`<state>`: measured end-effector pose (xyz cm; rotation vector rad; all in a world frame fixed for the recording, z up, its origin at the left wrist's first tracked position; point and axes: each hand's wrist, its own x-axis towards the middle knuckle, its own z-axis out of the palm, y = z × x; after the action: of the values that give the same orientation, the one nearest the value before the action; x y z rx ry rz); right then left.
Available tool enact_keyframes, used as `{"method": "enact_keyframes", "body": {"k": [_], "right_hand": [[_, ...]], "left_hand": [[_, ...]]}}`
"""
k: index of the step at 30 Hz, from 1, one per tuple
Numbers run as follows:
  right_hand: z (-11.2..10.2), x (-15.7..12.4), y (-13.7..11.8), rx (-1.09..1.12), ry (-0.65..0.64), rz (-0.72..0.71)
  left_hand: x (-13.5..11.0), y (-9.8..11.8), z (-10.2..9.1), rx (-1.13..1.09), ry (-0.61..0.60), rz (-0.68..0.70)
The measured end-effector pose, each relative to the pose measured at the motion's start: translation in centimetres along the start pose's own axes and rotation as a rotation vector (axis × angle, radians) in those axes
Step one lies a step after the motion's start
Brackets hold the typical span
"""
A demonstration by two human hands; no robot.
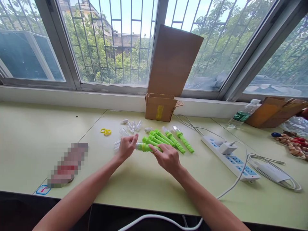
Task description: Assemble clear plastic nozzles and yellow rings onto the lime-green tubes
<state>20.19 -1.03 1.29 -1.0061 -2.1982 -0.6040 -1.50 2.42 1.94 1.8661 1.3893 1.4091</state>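
My left hand [127, 147] is closed around a clear plastic cap, mostly hidden in the fingers. It sits in line with a threaded green plastic tube [143, 147], which shows a yellow ring near its threaded end. My right hand [168, 158] grips the green tube's other end. Just beyond lie several loose green tubes [163, 137] side by side. Right of them, two green tubes with a spiral body [184, 140] have clear caps on. Several loose clear caps [131, 126] are scattered behind my left hand, and yellow rings [106, 132] lie to the left.
A cardboard box [160, 107] stands against the window sill. On the right are a white power strip [231, 158] with cables, a coiled charger [274, 171], a water bottle [244, 114] and another carton [269, 112]. A blurred-out object [68, 165] lies on the left.
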Motion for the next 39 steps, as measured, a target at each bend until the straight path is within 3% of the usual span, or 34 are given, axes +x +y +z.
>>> {"method": "enact_keyframes", "body": {"k": [5,10,19,21,25,27,29,33,36,39], "right_hand": [[0.4,-0.2,-0.9,0.022,-0.059,-0.019],[0.7,-0.5,-1.3,0.212,-0.192,0.124],[-0.1,0.6,-1.5,0.974,-0.421,0.486],[-0.7,1.0,-1.2,1.118,-0.503,0.52],[-1.8,1.5,-0.5,1.354,-0.849,0.664],[-1.9,1.6,-0.4,1.363,-0.893,0.668],[-1.4,1.4,-0.7,1.248,-0.788,0.629],[-0.1,0.6,-1.5,0.716,-0.342,0.39],[0.2,0.1,-1.2,0.267,-0.176,0.205],[0.0,-0.1,-0.7,0.026,-0.084,0.068]], "left_hand": [[0.1,-0.1,-0.2,0.101,0.073,0.02],[0.0,-0.3,-0.4,0.155,0.078,0.098],[0.0,-0.6,-1.0,0.219,0.127,0.369],[-0.1,-0.5,-1.1,0.214,0.134,0.447],[-0.6,-0.2,-1.2,0.191,0.104,0.564],[-0.6,-0.3,-1.2,0.2,0.078,0.554],[-0.5,-0.4,-1.2,0.217,0.063,0.499],[0.0,-0.7,-1.1,0.208,0.064,0.342],[0.1,-0.5,-0.8,0.115,0.002,0.196],[0.1,-0.1,-0.2,0.019,-0.007,0.036]]}}
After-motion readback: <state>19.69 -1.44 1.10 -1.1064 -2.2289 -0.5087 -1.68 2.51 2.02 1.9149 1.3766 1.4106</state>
